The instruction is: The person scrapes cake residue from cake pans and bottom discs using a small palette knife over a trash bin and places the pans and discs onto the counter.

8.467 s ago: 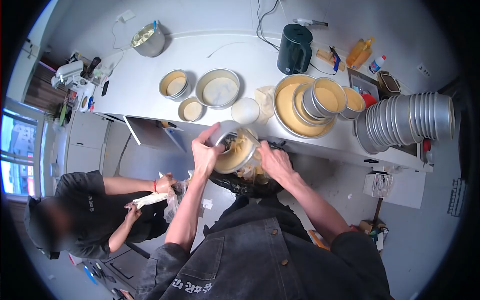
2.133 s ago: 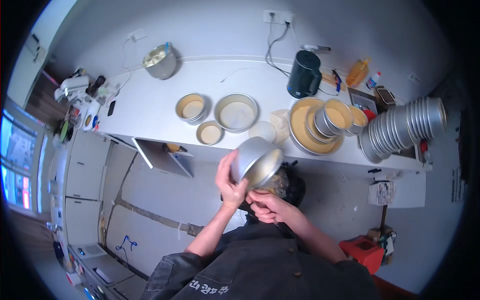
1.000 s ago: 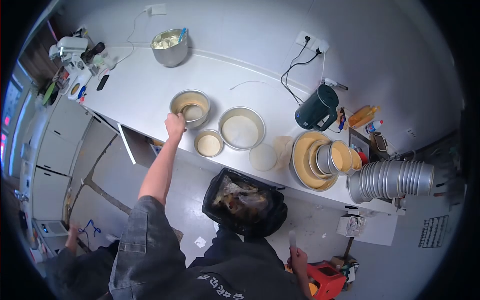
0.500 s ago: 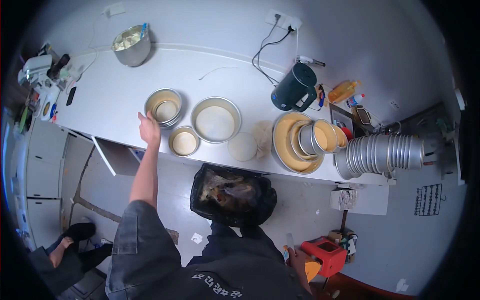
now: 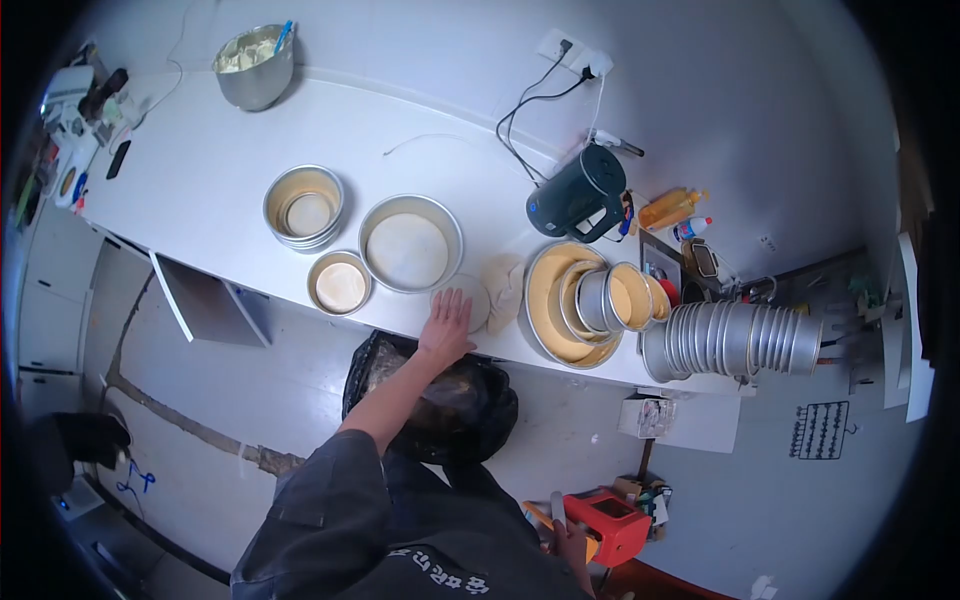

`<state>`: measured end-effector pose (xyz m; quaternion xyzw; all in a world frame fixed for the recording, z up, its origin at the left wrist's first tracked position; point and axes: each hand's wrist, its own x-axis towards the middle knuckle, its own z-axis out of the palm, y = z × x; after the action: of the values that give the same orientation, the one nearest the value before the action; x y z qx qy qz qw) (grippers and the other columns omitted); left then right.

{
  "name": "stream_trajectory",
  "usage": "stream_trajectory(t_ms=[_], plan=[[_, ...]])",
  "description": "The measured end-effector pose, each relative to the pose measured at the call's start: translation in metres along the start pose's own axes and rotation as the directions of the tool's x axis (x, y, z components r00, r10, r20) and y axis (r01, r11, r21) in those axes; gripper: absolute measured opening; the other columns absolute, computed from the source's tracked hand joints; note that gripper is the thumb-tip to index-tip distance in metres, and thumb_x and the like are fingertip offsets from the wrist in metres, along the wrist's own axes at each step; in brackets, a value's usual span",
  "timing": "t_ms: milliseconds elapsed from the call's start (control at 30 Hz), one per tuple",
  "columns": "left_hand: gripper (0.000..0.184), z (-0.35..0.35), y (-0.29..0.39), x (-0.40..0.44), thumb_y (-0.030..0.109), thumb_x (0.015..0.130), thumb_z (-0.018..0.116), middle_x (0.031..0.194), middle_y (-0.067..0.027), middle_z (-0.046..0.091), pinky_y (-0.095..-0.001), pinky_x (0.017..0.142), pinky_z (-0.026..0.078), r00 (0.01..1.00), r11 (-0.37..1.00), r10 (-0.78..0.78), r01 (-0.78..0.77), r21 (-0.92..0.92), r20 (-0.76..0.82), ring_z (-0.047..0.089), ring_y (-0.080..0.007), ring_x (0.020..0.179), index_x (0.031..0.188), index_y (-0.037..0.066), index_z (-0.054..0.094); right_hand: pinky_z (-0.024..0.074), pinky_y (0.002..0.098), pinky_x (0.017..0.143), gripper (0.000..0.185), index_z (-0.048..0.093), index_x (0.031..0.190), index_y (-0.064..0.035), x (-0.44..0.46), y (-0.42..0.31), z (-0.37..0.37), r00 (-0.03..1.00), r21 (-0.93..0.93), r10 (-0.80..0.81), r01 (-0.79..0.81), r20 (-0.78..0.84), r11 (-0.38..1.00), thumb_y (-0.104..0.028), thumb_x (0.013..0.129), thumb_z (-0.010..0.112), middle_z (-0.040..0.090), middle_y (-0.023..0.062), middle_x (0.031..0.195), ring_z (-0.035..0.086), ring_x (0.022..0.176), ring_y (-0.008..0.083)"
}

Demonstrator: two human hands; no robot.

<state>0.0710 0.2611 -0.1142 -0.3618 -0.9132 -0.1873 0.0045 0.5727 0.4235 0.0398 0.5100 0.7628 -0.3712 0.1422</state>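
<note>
My left hand lies on the near edge of the white counter, fingers stretched out over a pale round disc. Just behind it are a large round cake tin and a small cake tin. A stack of cake tins is farther left. Crumpled thin paper rests beside the disc. Low at my side, my right hand is closed on a pale flat-bladed tool; part of its grip is hidden.
On the right, batter-smeared tins nest in a large pan, beside a row of stacked tins. A dark electric kettle stands behind. A mixing bowl is far left. Below the counter sits a black-bagged bin; a cabinet door hangs open.
My left hand has moved right, from beside the stacked tins to the pale disc. The view has shifted, and the other person at lower left is now mostly out of view.
</note>
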Motion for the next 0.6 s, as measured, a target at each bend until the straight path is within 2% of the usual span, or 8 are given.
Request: stream_trajectory(t_ms=[67, 167, 233, 267, 367, 400, 467, 600], plan=[[0.105, 0.005, 0.005, -0.009, 0.053, 0.071, 0.084, 0.157, -0.0267, 0.034, -0.0556, 0.125, 0.019, 0.997, 0.997, -0.075, 0.075, -0.036, 0.001, 0.027, -0.0434, 0.150, 0.150, -0.003, 0.041, 0.0448, 0.0301, 0.053, 0.035, 0.071, 0.114, -0.0023, -0.007, -0.007, -0.002, 0.999, 0.030, 0.011, -0.012, 0.041, 0.999, -0.032, 0.102, 0.059, 0.061, 0.0035, 0.066, 0.059, 0.055, 0.0108], [0.083, 0.001, 0.004, -0.029, 0.043, 0.082, 0.075, 0.154, -0.0297, 0.040, -0.0608, 0.123, 0.021, 0.993, 0.998, 0.007, -0.015, 0.065, 0.122, 0.033, -0.0467, 0.147, 0.144, -0.005, 0.049, 0.0492, 0.0315, 0.060, 0.037, 0.070, 0.121, -0.0029, -0.002, 0.020, 0.003, 0.987, 0.005, 0.141, -0.142, 0.074, 0.990, -0.033, 0.101, 0.060, 0.066, 0.0050, 0.070, 0.066, 0.063, 0.0142], [0.056, 0.036, -0.009, -0.049, 0.028, 0.088, 0.064, 0.138, -0.0321, 0.056, -0.0615, 0.116, 0.034, 0.970, 0.921, 0.227, -0.186, 0.343, -0.082, 0.050, -0.0494, 0.134, 0.130, -0.009, 0.059, 0.0505, 0.0329, 0.062, 0.038, 0.071, 0.120, -0.0029, 0.008, 0.046, 0.009, 0.991, -0.085, 0.124, -0.119, 0.054, 0.989, -0.034, 0.100, 0.061, 0.067, 0.0061, 0.072, 0.067, 0.066, 0.0160], [0.041, 0.021, -0.011, -0.056, 0.016, 0.088, 0.056, 0.125, -0.0310, 0.065, -0.0601, 0.109, 0.044, 0.949, 0.922, 0.279, -0.221, 0.318, -0.147, 0.061, -0.0488, 0.121, 0.119, -0.011, 0.064, 0.0517, 0.0344, 0.065, 0.039, 0.071, 0.119, -0.0030, 0.012, 0.052, 0.012, 0.994, -0.178, 0.113, -0.109, 0.013, 0.978, -0.035, 0.100, 0.062, 0.069, 0.0071, 0.074, 0.068, 0.069, 0.0178], [0.043, -0.008, -0.018, -0.074, 0.017, 0.086, 0.058, 0.124, -0.0309, 0.065, -0.0601, 0.109, 0.044, 0.933, 0.922, 0.321, -0.270, 0.276, -0.160, 0.061, -0.0481, 0.120, 0.118, -0.011, 0.064, 0.0520, 0.0364, 0.067, 0.040, 0.074, 0.114, -0.0024, 0.012, 0.054, 0.022, 0.999, 0.031, -0.001, 0.003, -0.049, 1.000, -0.038, 0.098, 0.065, 0.070, 0.0103, 0.074, 0.068, 0.067, 0.0209], [0.042, -0.028, -0.018, -0.075, 0.015, 0.083, 0.060, 0.123, -0.0270, 0.067, -0.0566, 0.109, 0.046, 0.930, 0.929, 0.322, -0.275, 0.247, -0.177, 0.065, -0.0424, 0.117, 0.118, -0.009, 0.065, 0.0520, 0.0364, 0.067, 0.040, 0.074, 0.114, -0.0024, 0.010, 0.047, 0.022, 0.999, 0.039, -0.007, 0.009, -0.040, 0.999, -0.038, 0.098, 0.065, 0.070, 0.0103, 0.074, 0.068, 0.067, 0.0209], [0.042, -0.065, -0.027, -0.078, 0.013, 0.082, 0.061, 0.123, -0.0248, 0.066, -0.0543, 0.109, 0.046, 0.929, 0.951, 0.291, -0.254, 0.178, -0.228, 0.065, -0.0398, 0.117, 0.119, -0.008, 0.063, 0.0509, 0.0369, 0.064, 0.040, 0.075, 0.103, -0.0013, 0.011, 0.034, 0.016, 0.994, -0.133, -0.077, 0.067, -0.072, 0.989, -0.040, 0.097, 0.065, 0.068, 0.0115, 0.070, 0.067, 0.066, 0.0212], [0.046, -0.155, -0.056, -0.079, 0.002, 0.079, 0.066, 0.123, -0.0192, 0.068, -0.0507, 0.106, 0.051, 0.888, 0.986, 0.162, -0.132, 0.100, -0.431, 0.068, -0.0346, 0.114, 0.125, -0.002, 0.062, 0.0490, 0.0389, 0.057, 0.043, 0.069, 0.091, 0.0017, 0.045, 0.061, 0.017, 0.998, -0.177, -0.038, 0.028, -0.053, 0.984, -0.041, 0.098, 0.064, 0.064, 0.0101, 0.063, 0.065, 0.058, 0.0216]])
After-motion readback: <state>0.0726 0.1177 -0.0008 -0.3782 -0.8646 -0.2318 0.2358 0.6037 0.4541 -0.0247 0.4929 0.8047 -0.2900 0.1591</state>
